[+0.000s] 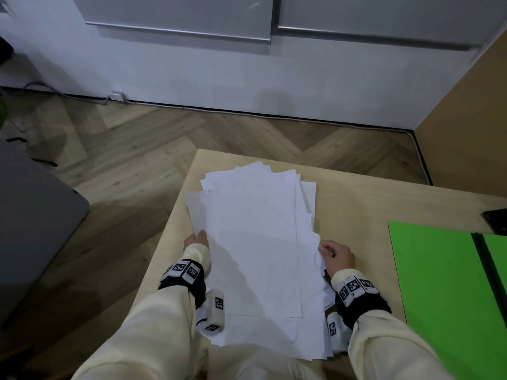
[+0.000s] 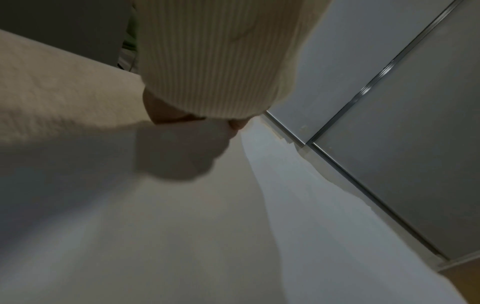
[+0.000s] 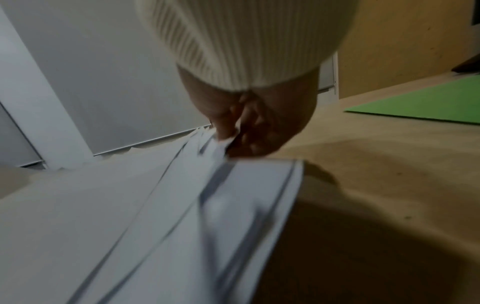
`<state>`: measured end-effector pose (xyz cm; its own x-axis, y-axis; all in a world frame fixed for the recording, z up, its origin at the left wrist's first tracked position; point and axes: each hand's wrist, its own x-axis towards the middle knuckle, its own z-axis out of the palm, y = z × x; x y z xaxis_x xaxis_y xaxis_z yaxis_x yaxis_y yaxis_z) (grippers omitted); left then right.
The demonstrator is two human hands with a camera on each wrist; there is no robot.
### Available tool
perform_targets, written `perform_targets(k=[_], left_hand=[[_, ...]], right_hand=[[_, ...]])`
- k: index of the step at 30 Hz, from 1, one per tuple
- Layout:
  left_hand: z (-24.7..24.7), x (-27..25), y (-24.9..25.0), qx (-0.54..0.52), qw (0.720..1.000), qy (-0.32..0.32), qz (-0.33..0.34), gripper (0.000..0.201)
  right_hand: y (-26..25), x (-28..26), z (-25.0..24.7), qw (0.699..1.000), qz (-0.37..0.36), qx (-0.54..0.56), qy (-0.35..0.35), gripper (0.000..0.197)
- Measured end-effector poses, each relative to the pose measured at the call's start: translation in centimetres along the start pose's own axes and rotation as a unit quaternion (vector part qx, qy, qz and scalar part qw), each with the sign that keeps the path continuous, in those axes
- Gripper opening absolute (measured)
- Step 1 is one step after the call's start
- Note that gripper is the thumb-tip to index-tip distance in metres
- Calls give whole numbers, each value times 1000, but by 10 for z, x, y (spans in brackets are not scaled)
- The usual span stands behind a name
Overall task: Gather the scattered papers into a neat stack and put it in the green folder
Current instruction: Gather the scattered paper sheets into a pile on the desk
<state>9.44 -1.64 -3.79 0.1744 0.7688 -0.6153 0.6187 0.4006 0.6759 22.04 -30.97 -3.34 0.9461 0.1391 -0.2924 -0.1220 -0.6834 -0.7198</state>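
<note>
Far left: grey furniture (image 1: pixel 35 229) over herringbone floor (image 1: pixel 131 149). Next, left hand (image 1: pixel 197 238) at the left edge of the papers (image 1: pixel 252 242), thumb on top and fingers tucked under the sheets, gripping that edge. Papers in an untidy overlapping pile on the light wooden table (image 1: pixel 354 204), edges fanned out, near end overhanging the table's front edge. At the pile's right edge, right hand (image 1: pixel 336 256), thumb and curled fingers pinching several sheets together, seen closer from the right wrist (image 3: pixel 249 127). Further right, apart from the pile, green folder (image 1: pixel 439 283) lying open and flat on the table. Beyond its far corner, a dark flat object (image 1: pixel 498 220), partly cut off.
</note>
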Motion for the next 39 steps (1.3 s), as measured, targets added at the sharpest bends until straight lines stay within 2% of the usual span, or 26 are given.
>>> perform_targets(k=[4,5,6,9,11,15,17,20,21,26,28,30,33,37,39], left_hand=[[-1,-3,-2,24,1000,-5,10,41],[-1,-3,-2,21,1000,-6,6,40],[-2,-3,-2,17,1000,-9,2,41],[-2,-6,0,16,1000,-11,-19,55],[-1,-12,2,12,1000,-7,-25,63],[1,-12,0,-11,1000,-8,-27,67],[1,-9,-2,-25,998,-27,-46,76],[2,-5,-6,-4,998,-39,-48,81],[1,-5,-6,14,998,-42,-41,78],[0,-1,-10,34,999,-30,-14,58],[-1,-2,-9,22,999,-22,-20,58],[-1,-5,-7,9,999,-20,-27,62],[1,-5,-10,-1,999,-19,-38,69],[1,-15,-7,22,999,-31,-37,82],[2,-14,-6,35,998,-44,-38,87]], right_hand=[[-12,-4,5,982,-32,29,182,16],[-14,-5,7,980,-39,36,191,16],[-16,-6,9,983,-45,36,172,15],[-16,-5,5,996,-50,2,70,12],[-14,-2,-1,993,-43,-7,108,8],[-21,-10,-10,977,-36,49,203,6],[-18,-7,-9,970,22,88,226,13],[-1,-3,-4,977,157,97,108,31],[4,-3,-3,973,183,94,102,30],[3,-13,-9,942,207,142,225,27],[5,-15,-10,923,225,185,253,31],[11,-13,-5,925,246,202,209,32],[12,-18,4,942,283,173,58,9],[-5,-20,0,954,282,5,-101,12],[-12,-16,-2,954,252,-73,-142,10]])
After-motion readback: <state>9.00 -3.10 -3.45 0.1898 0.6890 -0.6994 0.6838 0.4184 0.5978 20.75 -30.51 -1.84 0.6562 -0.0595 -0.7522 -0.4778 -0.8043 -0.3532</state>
